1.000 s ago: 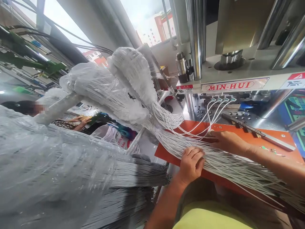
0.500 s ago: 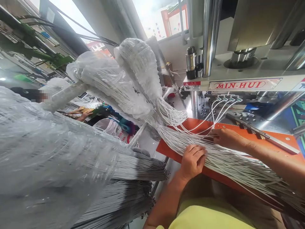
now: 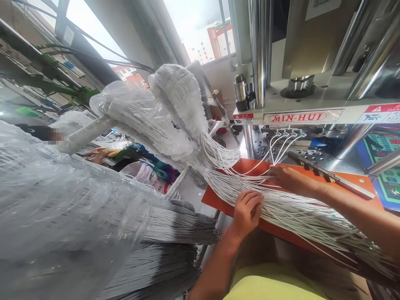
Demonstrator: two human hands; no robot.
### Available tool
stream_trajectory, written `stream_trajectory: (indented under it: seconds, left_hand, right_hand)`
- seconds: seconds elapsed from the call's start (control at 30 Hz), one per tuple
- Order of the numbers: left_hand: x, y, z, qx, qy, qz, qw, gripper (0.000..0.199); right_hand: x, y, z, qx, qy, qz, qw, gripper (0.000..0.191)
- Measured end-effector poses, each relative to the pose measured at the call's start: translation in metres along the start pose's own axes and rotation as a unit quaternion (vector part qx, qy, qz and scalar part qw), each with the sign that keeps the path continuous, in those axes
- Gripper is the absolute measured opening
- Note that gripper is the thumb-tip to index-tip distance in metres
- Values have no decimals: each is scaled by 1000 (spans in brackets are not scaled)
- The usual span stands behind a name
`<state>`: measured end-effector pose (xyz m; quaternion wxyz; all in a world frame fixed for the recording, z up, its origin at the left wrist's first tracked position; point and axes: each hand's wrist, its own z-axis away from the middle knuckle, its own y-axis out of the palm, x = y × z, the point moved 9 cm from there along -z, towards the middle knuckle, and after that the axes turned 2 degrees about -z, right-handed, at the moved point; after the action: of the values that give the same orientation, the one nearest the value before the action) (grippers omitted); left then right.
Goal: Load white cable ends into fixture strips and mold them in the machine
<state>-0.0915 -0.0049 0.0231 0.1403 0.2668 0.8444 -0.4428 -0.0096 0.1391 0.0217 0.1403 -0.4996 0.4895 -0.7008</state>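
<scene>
A thick bundle of thin white cables (image 3: 300,212) lies across an orange board (image 3: 350,179). My left hand (image 3: 247,210) rests at the near edge of the bundle, its fingers curled; what they hold, if anything, is hidden. My right hand (image 3: 286,178) pinches a few white cables above the bundle. From there several cables curve up to small white connectors (image 3: 289,133) under the press (image 3: 334,100). Beside them on the board lies a long metal bar (image 3: 331,175).
Plastic-wrapped cable bundles (image 3: 179,98) hang on a rack at the left, with grey cable ends (image 3: 184,225) below. A control panel (image 3: 383,154) is at the far right. Another person's hand (image 3: 99,155) shows in the left background.
The view has shifted, so the press and both hands appear further left and more of the control panel shows. Both hands keep nearly the same place on the cables.
</scene>
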Motion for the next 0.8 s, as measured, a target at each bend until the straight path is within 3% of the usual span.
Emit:
stream_trajectory:
  seconds: [0.1, 0.13, 0.2, 0.27, 0.33, 0.43, 0.5, 0.6, 0.67, 0.8]
  left_hand:
    - [-15, -22, -23, -70, 25, -51, 996, 44]
    - [-19, -23, -35, -61, 37, -64, 995, 54]
    - [-23, -10, -58, 14, 55, -67, 996, 63]
    - [-20, 12, -69, 117, 61, -68, 989, 49]
    - [-15, 29, -66, 192, 72, -87, 975, 31]
    - [-6, 27, -51, 227, 70, -106, 966, 21]
    - [-3, 19, -44, 251, 53, -93, 962, 20]
    - [-11, 19, -43, 306, 15, -21, 952, 19]
    - [-25, 34, -45, 347, -35, 86, 933, 35]
    - [-47, 86, -48, 408, -179, 333, 831, 28]
  right_hand:
    - [28, -23, 13, 37, -11, -141, 989, 19]
    - [38, -29, 18, 58, -18, -176, 982, 21]
    - [47, -38, 29, 99, -18, -205, 974, 24]
    - [37, -43, 43, 133, 7, -188, 973, 24]
    - [13, -47, 62, 162, 49, -173, 970, 27]
    - [-19, -50, 96, 191, 72, -173, 964, 32]
    - [-27, -52, 111, 169, 49, -130, 976, 31]
    - [-17, -56, 111, 76, 12, 7, 997, 27]
    - [1, -49, 102, 42, -17, 63, 997, 24]
    - [24, -32, 90, 69, -28, 96, 993, 17]
